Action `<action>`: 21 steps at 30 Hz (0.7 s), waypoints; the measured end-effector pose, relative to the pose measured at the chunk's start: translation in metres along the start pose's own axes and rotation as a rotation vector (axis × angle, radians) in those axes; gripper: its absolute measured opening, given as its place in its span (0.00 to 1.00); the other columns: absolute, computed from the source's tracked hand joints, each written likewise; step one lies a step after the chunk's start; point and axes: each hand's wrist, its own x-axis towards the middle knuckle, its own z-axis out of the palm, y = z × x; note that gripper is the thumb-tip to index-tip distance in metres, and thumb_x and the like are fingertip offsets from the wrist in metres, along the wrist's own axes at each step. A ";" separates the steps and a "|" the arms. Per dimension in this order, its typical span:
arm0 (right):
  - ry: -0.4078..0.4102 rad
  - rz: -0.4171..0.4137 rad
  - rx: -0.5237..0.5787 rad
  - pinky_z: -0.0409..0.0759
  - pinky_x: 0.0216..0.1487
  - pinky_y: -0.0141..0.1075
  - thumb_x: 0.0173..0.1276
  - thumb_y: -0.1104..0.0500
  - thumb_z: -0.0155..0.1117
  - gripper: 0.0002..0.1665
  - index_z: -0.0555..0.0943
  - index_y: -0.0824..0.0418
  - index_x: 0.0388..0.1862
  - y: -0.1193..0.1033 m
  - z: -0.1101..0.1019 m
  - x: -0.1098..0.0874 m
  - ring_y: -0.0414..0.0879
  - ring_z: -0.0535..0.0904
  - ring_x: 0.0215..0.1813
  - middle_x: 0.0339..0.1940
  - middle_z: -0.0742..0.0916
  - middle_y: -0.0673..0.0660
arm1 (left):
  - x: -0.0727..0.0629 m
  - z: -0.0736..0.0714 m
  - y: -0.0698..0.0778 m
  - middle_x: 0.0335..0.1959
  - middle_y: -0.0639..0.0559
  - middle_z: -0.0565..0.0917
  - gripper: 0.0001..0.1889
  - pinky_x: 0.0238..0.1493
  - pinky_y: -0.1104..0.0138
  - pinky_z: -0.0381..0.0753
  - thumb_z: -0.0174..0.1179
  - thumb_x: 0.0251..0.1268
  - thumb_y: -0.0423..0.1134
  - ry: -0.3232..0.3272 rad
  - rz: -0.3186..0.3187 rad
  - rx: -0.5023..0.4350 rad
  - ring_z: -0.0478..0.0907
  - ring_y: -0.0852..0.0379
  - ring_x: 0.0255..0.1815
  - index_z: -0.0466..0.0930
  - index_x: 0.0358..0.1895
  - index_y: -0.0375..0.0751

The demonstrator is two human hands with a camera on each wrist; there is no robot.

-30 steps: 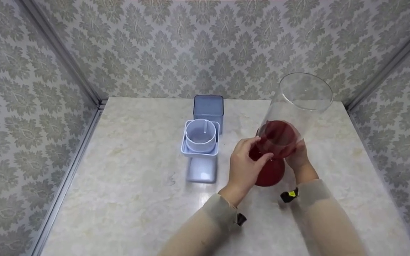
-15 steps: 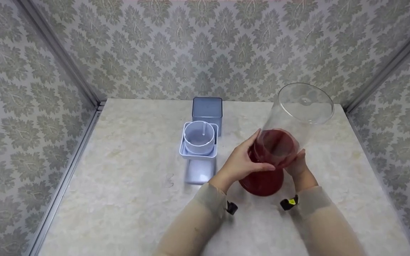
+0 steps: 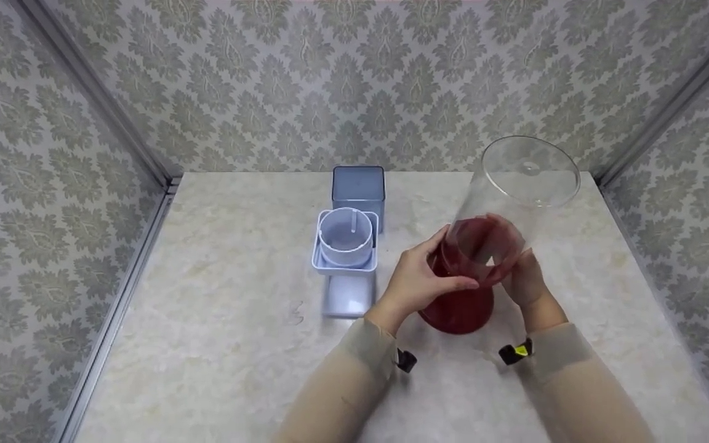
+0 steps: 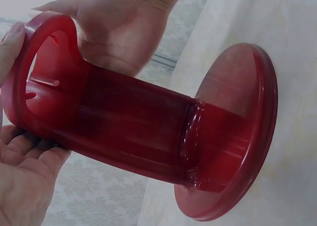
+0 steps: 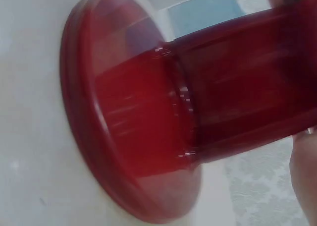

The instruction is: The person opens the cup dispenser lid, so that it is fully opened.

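Observation:
In the head view a translucent red stand (image 3: 459, 311) with a round foot carries a wide clear cylinder (image 3: 530, 172), open rim facing up and leaning right. My left hand (image 3: 413, 280) grips the stand's collar from the left, thumb across the near side. From the right, my right hand (image 3: 527, 280) holds the same collar, its fingers partly hidden behind it. The left wrist view shows the collar's red ring (image 4: 52, 25) with small inner ribs, and the thick red column (image 4: 133, 122) below. The right wrist view shows the disc foot (image 5: 129, 107) close over the table.
Left of the stand, a pale blue cup (image 3: 346, 237) sits in a square tray (image 3: 345, 269), with a shiny pale blue flat part (image 3: 348, 296) in front. A blue-grey square canister (image 3: 359, 183) stands behind. Patterned walls (image 3: 354, 80) enclose the light marbled table (image 3: 225, 295).
The stand's foot has shifted left and towards me. My left hand has spread further round the collar, its thumb now lower. My right hand has moved slightly right.

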 end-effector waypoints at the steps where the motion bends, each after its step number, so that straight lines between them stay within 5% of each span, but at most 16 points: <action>1: 0.009 -0.052 0.022 0.68 0.85 0.31 0.78 0.29 0.66 0.42 0.78 0.50 0.81 -0.006 0.005 0.003 0.40 0.77 0.79 0.76 0.86 0.47 | 0.000 0.000 0.001 0.80 0.58 0.83 0.59 0.81 0.69 0.78 0.93 0.51 0.50 0.004 -0.004 0.009 0.80 0.67 0.78 0.70 0.88 0.51; 4: 0.043 -0.199 0.086 0.63 0.90 0.40 0.78 0.42 0.69 0.44 0.70 0.59 0.85 -0.029 0.022 0.012 0.49 0.73 0.85 0.80 0.82 0.58 | 0.000 0.002 0.001 0.81 0.58 0.82 0.59 0.81 0.69 0.78 0.93 0.50 0.51 0.016 -0.014 0.030 0.80 0.67 0.78 0.70 0.88 0.50; 9: 0.142 -0.348 0.052 0.68 0.88 0.47 0.68 0.47 0.85 0.56 0.66 0.61 0.86 -0.064 0.051 0.022 0.55 0.73 0.82 0.79 0.78 0.63 | -0.002 0.003 0.002 0.80 0.57 0.83 0.60 0.82 0.67 0.79 0.94 0.49 0.51 0.044 -0.012 0.046 0.80 0.66 0.78 0.70 0.88 0.51; 15: 0.271 -0.337 -0.166 0.72 0.83 0.42 0.52 0.50 0.98 0.72 0.63 0.61 0.88 -0.073 0.073 0.019 0.53 0.73 0.79 0.79 0.76 0.61 | -0.008 0.011 0.004 0.79 0.59 0.84 0.60 0.81 0.68 0.79 0.94 0.49 0.53 0.083 -0.012 0.039 0.80 0.67 0.77 0.70 0.88 0.56; 21: 0.417 -0.288 -0.316 0.74 0.79 0.37 0.47 0.52 1.01 0.75 0.62 0.66 0.85 -0.062 0.080 0.007 0.51 0.75 0.73 0.74 0.77 0.58 | -0.017 0.025 0.005 0.79 0.55 0.84 0.62 0.79 0.65 0.82 0.93 0.48 0.56 0.144 -0.011 0.095 0.82 0.62 0.77 0.69 0.89 0.57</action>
